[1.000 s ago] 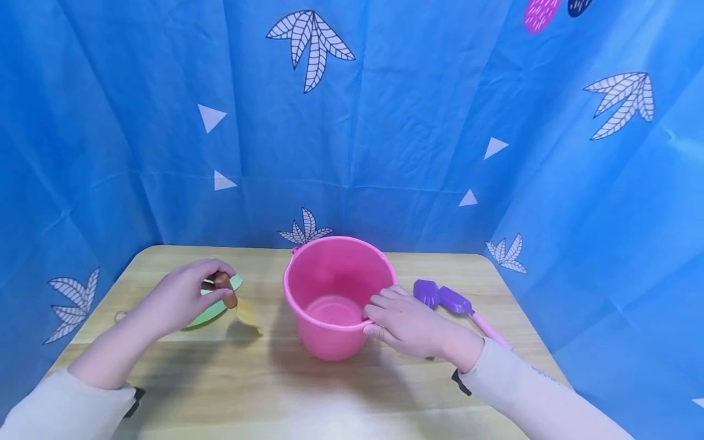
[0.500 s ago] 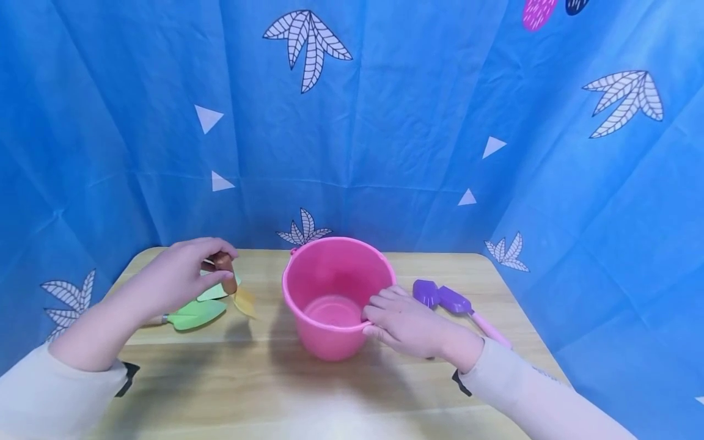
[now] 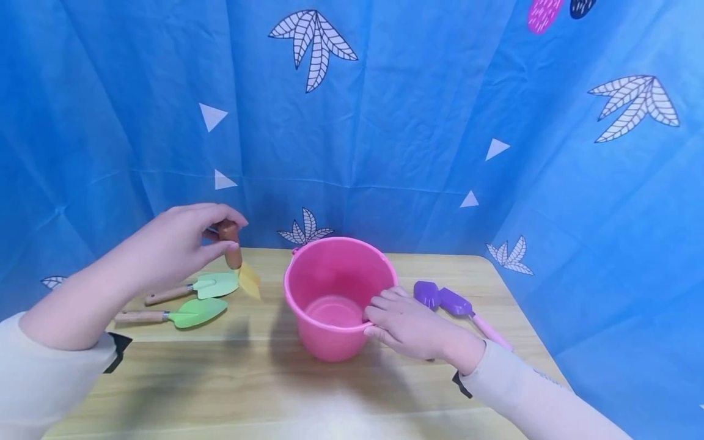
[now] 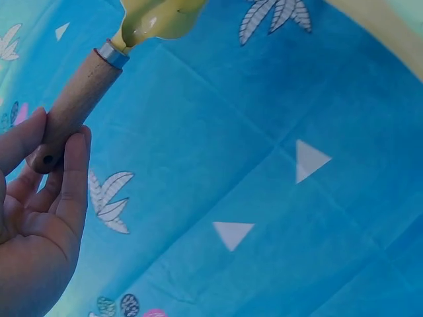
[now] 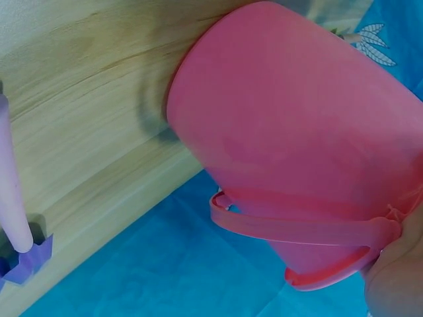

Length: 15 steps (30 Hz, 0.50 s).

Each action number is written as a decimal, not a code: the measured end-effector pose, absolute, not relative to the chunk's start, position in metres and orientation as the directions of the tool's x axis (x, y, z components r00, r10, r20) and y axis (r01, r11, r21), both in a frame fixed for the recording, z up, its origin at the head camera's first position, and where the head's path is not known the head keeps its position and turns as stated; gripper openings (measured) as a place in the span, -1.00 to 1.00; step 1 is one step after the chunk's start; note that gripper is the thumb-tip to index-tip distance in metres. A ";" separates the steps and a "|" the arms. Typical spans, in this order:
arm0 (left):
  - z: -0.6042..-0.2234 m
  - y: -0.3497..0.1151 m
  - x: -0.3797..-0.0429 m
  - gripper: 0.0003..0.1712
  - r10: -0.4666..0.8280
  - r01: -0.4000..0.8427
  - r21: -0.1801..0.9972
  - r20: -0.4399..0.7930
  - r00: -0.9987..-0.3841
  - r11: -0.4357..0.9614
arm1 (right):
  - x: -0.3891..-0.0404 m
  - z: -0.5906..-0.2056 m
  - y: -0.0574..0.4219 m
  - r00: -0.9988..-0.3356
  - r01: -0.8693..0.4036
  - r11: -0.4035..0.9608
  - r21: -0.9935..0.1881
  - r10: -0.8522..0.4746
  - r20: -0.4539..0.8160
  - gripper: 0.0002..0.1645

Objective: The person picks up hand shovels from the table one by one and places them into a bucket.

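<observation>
My left hand (image 3: pixel 189 241) is raised at the left, thumb and fingers pinching the wooden handle of a yellow garden hand tool (image 3: pixel 249 281). In the left wrist view the brown handle (image 4: pixel 79 99) shows a hole at its end and a metal collar. Its curved yellow head is partly cut off by that view's top edge. A pink bucket (image 3: pixel 330 342) stands upright in the middle of the table. My right hand (image 3: pixel 407 324) grips its right rim, fingers inside and thumb outside. In the right wrist view the bucket's handle (image 5: pixel 297 228) hangs against its side.
Left on the wooden table (image 3: pixel 209 391) lie a pale green square shovel (image 3: pixel 216 285) and a green pointed trowel (image 3: pixel 197 313). Right of the bucket are two purple-headed toy tools; one purple scoop (image 3: pixel 455 301) has a pink handle. Blue curtain (image 3: pixel 352 134) surrounds the table's back and sides.
My left hand has lifted the yellow garden hand tool upward, uncovering the two green tools below. My right hand and the bucket stay in place.
</observation>
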State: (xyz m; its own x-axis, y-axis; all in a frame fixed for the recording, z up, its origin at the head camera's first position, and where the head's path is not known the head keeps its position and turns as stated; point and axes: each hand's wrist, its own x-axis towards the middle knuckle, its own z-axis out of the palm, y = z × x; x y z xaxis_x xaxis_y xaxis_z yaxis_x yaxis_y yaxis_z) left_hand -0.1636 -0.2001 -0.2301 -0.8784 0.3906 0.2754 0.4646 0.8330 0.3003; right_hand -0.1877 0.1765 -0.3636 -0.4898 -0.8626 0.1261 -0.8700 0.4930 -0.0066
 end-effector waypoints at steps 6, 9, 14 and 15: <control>-0.212 -0.193 -0.164 -0.58 0.417 0.503 0.261 0.323 -0.850 0.823 | -0.186 -0.365 0.177 -0.479 -0.875 0.484 0.001 -0.867 0.141 -0.74; -0.204 -0.192 -0.164 -0.58 0.424 0.519 0.250 0.348 -0.836 0.817 | -0.186 -0.365 0.177 -0.476 -0.877 0.481 0.002 -0.868 0.144 -0.75; -0.193 -0.190 -0.161 -0.57 0.418 0.520 0.256 0.364 -0.833 0.815 | -0.185 -0.365 0.177 -0.475 -0.877 0.480 0.003 -0.868 0.147 -0.75; -0.191 -0.190 -0.161 -0.57 0.417 0.521 0.255 0.366 -0.832 0.815 | -0.185 -0.364 0.176 -0.474 -0.877 0.480 0.004 -0.868 0.148 -0.75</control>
State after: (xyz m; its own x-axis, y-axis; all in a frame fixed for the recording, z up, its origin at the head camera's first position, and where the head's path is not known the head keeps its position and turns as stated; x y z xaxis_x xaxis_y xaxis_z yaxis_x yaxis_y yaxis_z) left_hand -0.1607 -0.1897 -0.1915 -0.8319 0.4172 0.3659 0.5208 0.8147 0.2551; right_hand -0.1852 0.1764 -0.3645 -0.4745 -0.8678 0.1478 -0.8771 0.4803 0.0045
